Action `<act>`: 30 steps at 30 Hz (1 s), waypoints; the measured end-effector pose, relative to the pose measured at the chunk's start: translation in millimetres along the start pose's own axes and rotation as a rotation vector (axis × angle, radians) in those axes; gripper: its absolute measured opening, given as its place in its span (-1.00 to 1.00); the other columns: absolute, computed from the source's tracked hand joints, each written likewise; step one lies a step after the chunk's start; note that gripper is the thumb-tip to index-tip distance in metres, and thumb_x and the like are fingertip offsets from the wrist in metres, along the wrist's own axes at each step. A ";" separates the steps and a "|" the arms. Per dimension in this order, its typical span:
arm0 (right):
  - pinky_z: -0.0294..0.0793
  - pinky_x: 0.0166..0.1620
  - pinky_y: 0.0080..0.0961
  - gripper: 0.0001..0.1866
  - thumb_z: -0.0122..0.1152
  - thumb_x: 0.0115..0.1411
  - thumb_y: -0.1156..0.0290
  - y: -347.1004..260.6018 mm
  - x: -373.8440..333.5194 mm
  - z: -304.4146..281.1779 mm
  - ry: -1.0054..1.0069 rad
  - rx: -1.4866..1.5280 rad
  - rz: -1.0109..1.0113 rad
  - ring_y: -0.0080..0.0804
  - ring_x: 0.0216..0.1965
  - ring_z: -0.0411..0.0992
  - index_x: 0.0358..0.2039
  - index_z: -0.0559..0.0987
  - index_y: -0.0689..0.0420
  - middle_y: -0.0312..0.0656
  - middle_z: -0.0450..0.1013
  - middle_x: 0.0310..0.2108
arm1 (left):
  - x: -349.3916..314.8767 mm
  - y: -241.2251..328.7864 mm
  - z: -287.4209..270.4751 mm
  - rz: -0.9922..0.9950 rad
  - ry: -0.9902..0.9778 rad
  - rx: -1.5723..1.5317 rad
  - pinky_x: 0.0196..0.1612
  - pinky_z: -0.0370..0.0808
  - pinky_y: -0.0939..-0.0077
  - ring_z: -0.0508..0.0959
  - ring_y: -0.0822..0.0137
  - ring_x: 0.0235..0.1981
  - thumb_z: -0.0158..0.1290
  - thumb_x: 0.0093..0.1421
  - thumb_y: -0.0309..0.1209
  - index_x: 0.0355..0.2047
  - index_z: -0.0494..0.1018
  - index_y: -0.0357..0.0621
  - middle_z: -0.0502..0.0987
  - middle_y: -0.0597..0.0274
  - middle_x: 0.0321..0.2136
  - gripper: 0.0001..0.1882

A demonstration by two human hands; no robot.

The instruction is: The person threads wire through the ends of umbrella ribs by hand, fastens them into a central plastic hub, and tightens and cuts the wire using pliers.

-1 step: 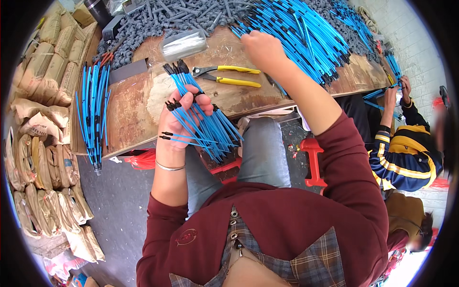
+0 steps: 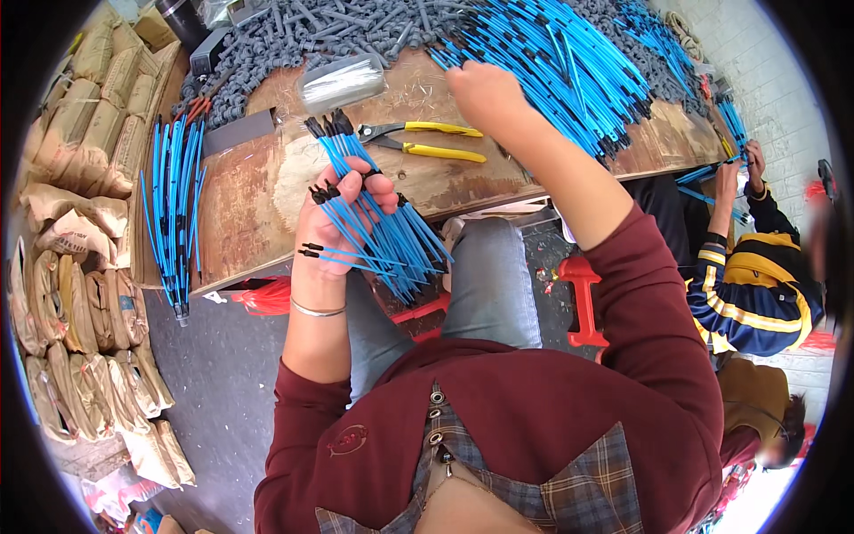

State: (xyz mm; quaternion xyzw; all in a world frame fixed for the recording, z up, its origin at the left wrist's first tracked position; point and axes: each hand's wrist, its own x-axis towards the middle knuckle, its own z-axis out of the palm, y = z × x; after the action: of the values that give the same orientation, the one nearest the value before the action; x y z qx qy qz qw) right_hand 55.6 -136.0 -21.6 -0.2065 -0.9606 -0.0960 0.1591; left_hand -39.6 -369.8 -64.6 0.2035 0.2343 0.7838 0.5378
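Note:
My left hand (image 2: 342, 218) is closed round a bundle of thin blue rods with black end pieces (image 2: 391, 240). Their black tips stick out above the fingers, and the blue lengths fan down over my lap. One or two rods jut out sideways at the wrist. Over the table, my right hand (image 2: 485, 96) has its fingers curled beside the left end of a large pile of blue rods (image 2: 560, 76). Whatever those fingers hold is hidden. Between my hands lie pliers with yellow handles (image 2: 442, 154), jaws toward the left hand.
Grey plastic parts (image 2: 294, 44) are heaped along the back of the wooden table (image 2: 236, 214). A clear box of thin white pieces (image 2: 342, 82) stands before them. More blue rods (image 2: 178, 205) overhang the left edge. Brown paper sacks (image 2: 89, 116) are stacked left; a co-worker (image 2: 752, 285) sits right.
My right hand has shifted very slightly downward beside the pile. The left hand still grips the blue rods in nearly the same place.

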 end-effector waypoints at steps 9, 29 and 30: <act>0.48 -0.25 -0.29 -0.80 -0.01 0.07 0.42 14.7 14.6 15.6 -0.448 0.006 0.221 -0.09 -0.22 0.46 -0.31 0.52 0.16 -0.01 0.49 -0.30 | -1.8 0.0 1.8 0.016 0.000 0.015 -0.26 0.52 0.27 0.57 0.14 -0.39 -0.02 0.18 -0.36 -0.25 0.37 -0.17 0.54 0.01 -0.39 -0.82; 0.32 -0.48 -0.62 -0.78 0.05 0.15 0.35 19.4 -70.6 -122.2 0.380 1.057 0.117 -0.57 -0.55 0.34 -0.29 0.49 0.23 -0.28 0.38 -0.54 | -1.6 3.5 -3.8 -0.001 -0.025 -0.053 -0.37 0.49 0.31 0.53 0.19 -0.46 -0.02 0.18 -0.32 -0.24 0.35 -0.13 0.51 0.10 -0.45 -0.80; 0.32 -0.48 -0.58 -0.78 0.06 0.14 0.34 9.5 -73.7 -123.3 0.166 1.173 0.030 -0.54 -0.55 0.35 -0.30 0.48 0.23 -0.24 0.39 -0.54 | -1.1 3.9 -2.2 0.002 -0.029 -0.038 -0.37 0.49 0.31 0.52 0.20 -0.46 -0.01 0.17 -0.33 -0.24 0.35 -0.13 0.51 0.10 -0.45 -0.80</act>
State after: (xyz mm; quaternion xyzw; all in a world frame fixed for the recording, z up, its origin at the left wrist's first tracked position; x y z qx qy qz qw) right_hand 156.1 -185.3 68.9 -0.0896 -0.8345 0.4375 0.3228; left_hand -43.4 -372.3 -64.1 0.2049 0.2113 0.7857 0.5442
